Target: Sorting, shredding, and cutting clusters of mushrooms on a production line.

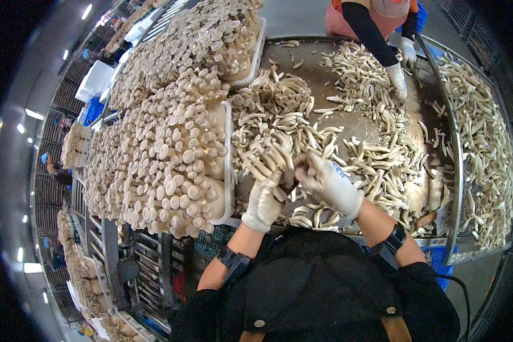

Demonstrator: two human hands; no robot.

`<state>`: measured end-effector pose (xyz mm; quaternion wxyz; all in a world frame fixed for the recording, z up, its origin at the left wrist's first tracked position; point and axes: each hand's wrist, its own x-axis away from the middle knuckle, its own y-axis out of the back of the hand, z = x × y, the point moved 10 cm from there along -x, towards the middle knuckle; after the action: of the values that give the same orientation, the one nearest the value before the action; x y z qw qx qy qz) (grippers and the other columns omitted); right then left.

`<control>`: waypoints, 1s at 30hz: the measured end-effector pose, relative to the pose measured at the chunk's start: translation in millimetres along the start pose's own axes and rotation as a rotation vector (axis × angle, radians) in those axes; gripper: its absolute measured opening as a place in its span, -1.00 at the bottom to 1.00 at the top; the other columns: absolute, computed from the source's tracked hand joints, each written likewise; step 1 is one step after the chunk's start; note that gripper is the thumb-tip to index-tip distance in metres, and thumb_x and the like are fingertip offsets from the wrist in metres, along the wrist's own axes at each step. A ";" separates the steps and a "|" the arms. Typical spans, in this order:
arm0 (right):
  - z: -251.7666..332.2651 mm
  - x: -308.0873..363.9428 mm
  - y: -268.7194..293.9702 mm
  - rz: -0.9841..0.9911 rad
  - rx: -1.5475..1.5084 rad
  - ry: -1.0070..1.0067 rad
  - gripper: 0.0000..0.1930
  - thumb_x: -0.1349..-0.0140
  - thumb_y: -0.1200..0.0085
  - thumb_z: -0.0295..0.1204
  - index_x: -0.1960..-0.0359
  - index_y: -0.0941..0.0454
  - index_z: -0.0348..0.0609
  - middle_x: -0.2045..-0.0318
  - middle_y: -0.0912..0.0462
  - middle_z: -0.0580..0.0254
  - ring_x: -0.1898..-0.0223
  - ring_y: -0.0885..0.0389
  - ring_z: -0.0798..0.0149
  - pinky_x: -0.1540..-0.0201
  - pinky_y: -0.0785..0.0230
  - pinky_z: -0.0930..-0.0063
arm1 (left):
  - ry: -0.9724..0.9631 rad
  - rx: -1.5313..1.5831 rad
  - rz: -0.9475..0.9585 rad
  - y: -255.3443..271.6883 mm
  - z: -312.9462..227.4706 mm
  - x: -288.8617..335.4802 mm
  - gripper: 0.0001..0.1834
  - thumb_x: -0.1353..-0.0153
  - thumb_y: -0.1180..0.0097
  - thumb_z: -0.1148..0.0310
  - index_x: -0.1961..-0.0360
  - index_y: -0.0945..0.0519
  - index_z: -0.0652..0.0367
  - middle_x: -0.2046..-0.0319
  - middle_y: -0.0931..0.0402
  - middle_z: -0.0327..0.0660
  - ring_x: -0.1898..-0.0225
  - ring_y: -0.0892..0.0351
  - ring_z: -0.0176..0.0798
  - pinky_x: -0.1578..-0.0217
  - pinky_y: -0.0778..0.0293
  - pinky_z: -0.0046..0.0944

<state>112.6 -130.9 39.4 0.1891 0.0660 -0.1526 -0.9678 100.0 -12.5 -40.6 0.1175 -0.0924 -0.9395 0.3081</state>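
A cluster of pale, long-stemmed mushrooms (266,157) is gripped from below by the gloved left hand (263,204), its fingers closed around the joined stems. The dark base of the cluster is pinched by the gloved right hand (327,183), which is curled shut just beside the left. Both are held above the near edge of the metal bench (347,122), over which loose mushroom stems (382,165) are scattered. White trays (229,165) packed with whole capped clusters are seen at the left. At the far side, stems are touched by a co-worker's gloved hand (397,80).
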 end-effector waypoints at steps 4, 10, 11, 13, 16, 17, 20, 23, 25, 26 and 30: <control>11.3 -3.0 -1.0 -0.130 0.373 0.139 -0.65 -0.17 -0.04 -0.22 0.15 -0.39 -0.25 0.32 -0.47 -0.09 0.25 -0.49 -0.10 0.18 -0.35 0.17 | 0.095 0.126 0.138 -26.5 6.8 3.8 -0.51 -0.20 0.02 0.44 -0.17 -0.26 0.09 -0.02 -0.38 -0.28 -0.03 -0.39 -0.31 -0.08 -0.35 -0.26; -4.6 -1.6 -0.2 -0.011 -0.125 -0.094 -0.71 -0.14 -0.07 -0.28 0.22 -0.43 -0.24 0.30 -0.49 -0.05 0.24 -0.50 -0.01 0.15 -0.35 0.27 | 0.154 0.142 -0.014 -16.7 -0.4 7.1 -0.53 -0.11 -0.01 0.53 -0.10 -0.32 0.16 0.07 -0.44 -0.23 0.05 -0.47 -0.31 0.12 -0.48 -0.34; -10.2 -5.2 2.8 -0.094 -0.150 -0.058 -0.71 -0.12 -0.09 -0.29 0.22 -0.44 -0.24 0.30 -0.49 -0.05 0.23 -0.50 -0.01 0.15 -0.35 0.28 | 0.093 0.081 0.090 -29.0 -4.6 7.1 -0.50 -0.10 -0.01 0.52 -0.12 -0.30 0.18 0.01 -0.41 -0.20 0.00 -0.46 -0.25 0.06 -0.47 -0.32; 2.2 -6.0 3.2 -0.054 0.017 0.017 -0.70 -0.11 -0.11 -0.29 0.20 -0.44 -0.24 0.29 -0.48 -0.06 0.22 -0.49 -0.01 0.14 -0.34 0.28 | 0.105 0.125 0.059 -33.0 -5.6 8.4 -0.52 -0.11 -0.02 0.53 -0.10 -0.32 0.17 0.03 -0.42 -0.20 0.03 -0.47 -0.27 0.08 -0.47 -0.34; 10.0 -0.9 6.1 0.048 -0.037 0.101 -0.77 -0.12 -0.09 -0.38 0.24 -0.44 -0.24 0.39 -0.50 0.13 0.29 -0.51 0.19 0.21 -0.35 0.36 | 0.125 0.221 -0.004 -22.0 -1.2 5.2 -0.55 -0.12 -0.06 0.54 -0.07 -0.34 0.16 0.08 -0.45 -0.21 0.08 -0.49 -0.30 0.12 -0.48 -0.39; 9.4 1.1 3.5 0.117 -0.209 -0.014 -0.81 -0.13 -0.07 -0.42 0.27 -0.43 -0.24 0.43 -0.49 0.20 0.32 -0.50 0.27 0.24 -0.34 0.40 | 0.142 0.280 0.025 -0.7 8.6 1.4 -0.57 -0.14 -0.05 0.53 -0.07 -0.34 0.16 0.08 -0.45 -0.22 0.08 -0.49 -0.31 0.11 -0.48 -0.38; -20.7 8.3 4.3 -0.011 -0.637 -0.311 -0.80 -0.11 -0.10 -0.41 0.33 -0.39 -0.26 0.47 -0.49 0.22 0.31 -0.51 0.32 0.29 -0.33 0.44 | 0.187 0.321 -0.153 12.0 14.8 -0.9 -0.60 -0.17 -0.03 0.52 -0.07 -0.36 0.16 0.11 -0.47 -0.26 0.15 -0.50 -0.38 0.12 -0.47 -0.43; -34.5 -8.1 30.6 -0.231 0.049 -0.064 -0.74 -0.07 -0.15 -0.35 0.34 -0.40 -0.28 0.49 -0.50 0.17 0.36 -0.52 0.26 0.30 -0.35 0.43 | -0.013 0.187 -0.070 -33.1 -5.8 -2.0 -0.65 -0.19 -0.02 0.49 -0.02 -0.39 0.21 0.21 -0.49 -0.25 0.26 -0.50 -0.38 0.15 -0.48 -0.44; -10.8 -2.9 28.1 -0.243 -0.164 -0.085 -0.66 -0.02 -0.21 -0.29 0.35 -0.40 -0.31 0.43 -0.51 0.07 0.33 -0.52 0.19 0.21 -0.36 0.39 | 0.028 0.060 -0.016 -14.4 1.4 -2.4 -0.55 -0.14 -0.02 0.52 -0.10 -0.33 0.18 0.14 -0.45 -0.26 0.24 -0.49 -0.37 0.15 -0.48 -0.39; -7.4 -1.4 22.8 -0.142 -0.145 -0.118 -0.62 0.00 -0.22 -0.27 0.31 -0.41 -0.33 0.38 -0.51 0.03 0.29 -0.51 0.18 0.15 -0.35 0.39 | 0.053 0.070 -0.050 0.7 3.9 -7.5 -0.47 -0.10 -0.03 0.55 -0.15 -0.28 0.12 0.10 -0.41 -0.30 0.20 -0.47 -0.39 0.15 -0.48 -0.40; -28.4 -1.1 18.5 -0.120 -0.185 -0.122 -0.55 -0.01 -0.22 -0.29 0.13 -0.42 -0.32 0.33 -0.53 0.06 0.27 -0.53 0.21 0.13 -0.36 0.42 | 0.068 0.229 -0.138 -10.0 7.9 -6.4 -0.48 -0.11 -0.02 0.58 -0.13 -0.30 0.05 0.21 -0.41 -0.31 0.23 -0.47 -0.38 0.17 -0.49 -0.36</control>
<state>125.2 -154.5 18.5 0.1265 -0.0017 -0.0695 -0.9895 102.9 -26.5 -41.8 0.1802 -0.0240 -0.8978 0.4011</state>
